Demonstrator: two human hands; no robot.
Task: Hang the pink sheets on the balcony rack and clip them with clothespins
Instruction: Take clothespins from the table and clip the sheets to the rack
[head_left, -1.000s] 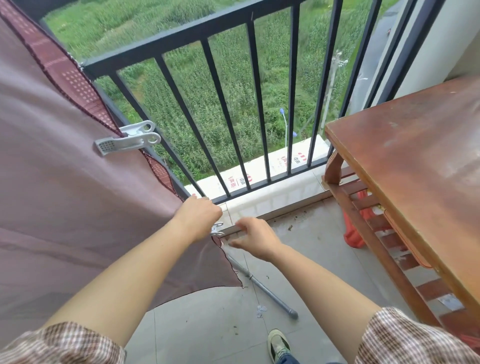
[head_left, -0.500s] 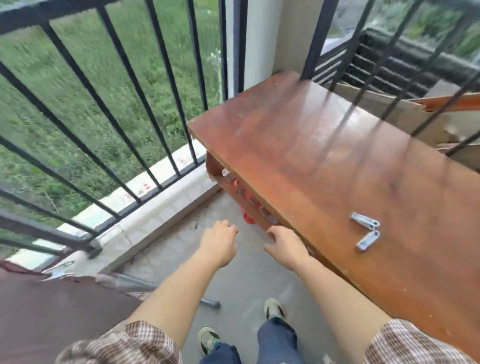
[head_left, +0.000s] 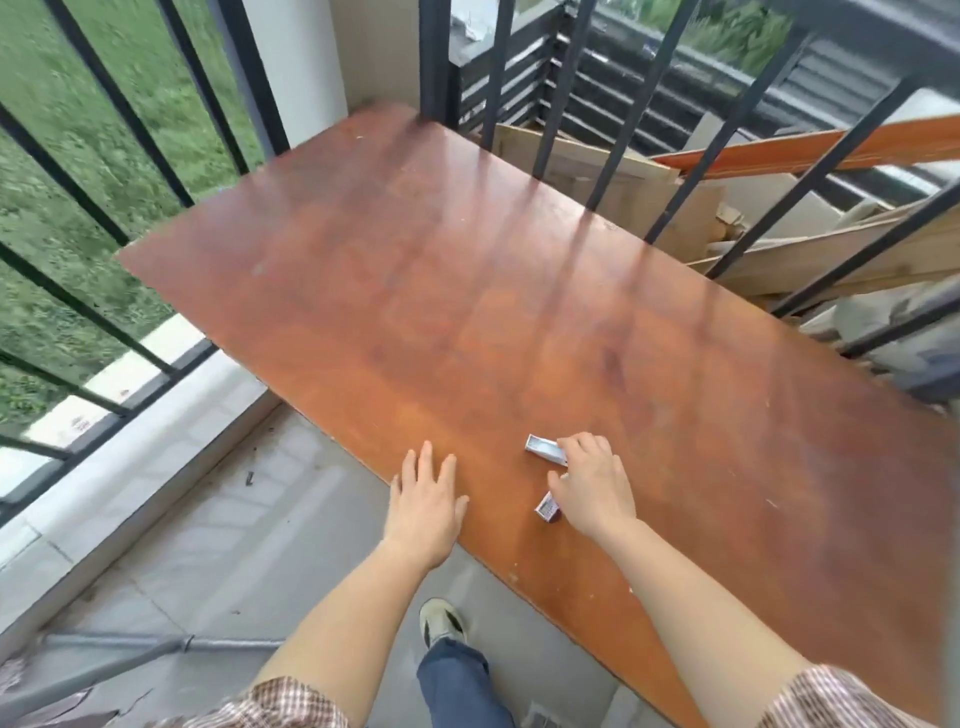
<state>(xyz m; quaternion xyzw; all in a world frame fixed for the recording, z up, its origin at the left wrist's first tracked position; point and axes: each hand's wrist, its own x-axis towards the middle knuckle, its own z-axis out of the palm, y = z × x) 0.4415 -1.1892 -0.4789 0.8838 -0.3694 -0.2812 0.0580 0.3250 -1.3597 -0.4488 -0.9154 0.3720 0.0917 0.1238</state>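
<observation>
Two clothespins (head_left: 545, 450) lie on the surface (head_left: 467, 312). Your right hand (head_left: 592, 488) has moved over them, and you cannot tell its grip state. Your left hand (head_left: 426, 499) now lies flat, grip apart.

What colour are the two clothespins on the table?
Pale silvery grey, both the far clothespin and the near clothespin on the brown table; head view.

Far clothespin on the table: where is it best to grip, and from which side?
Pinch the far clothespin across its long sides at its right end, from above: it lies flat on the table, and the right hand is at that end.
</observation>
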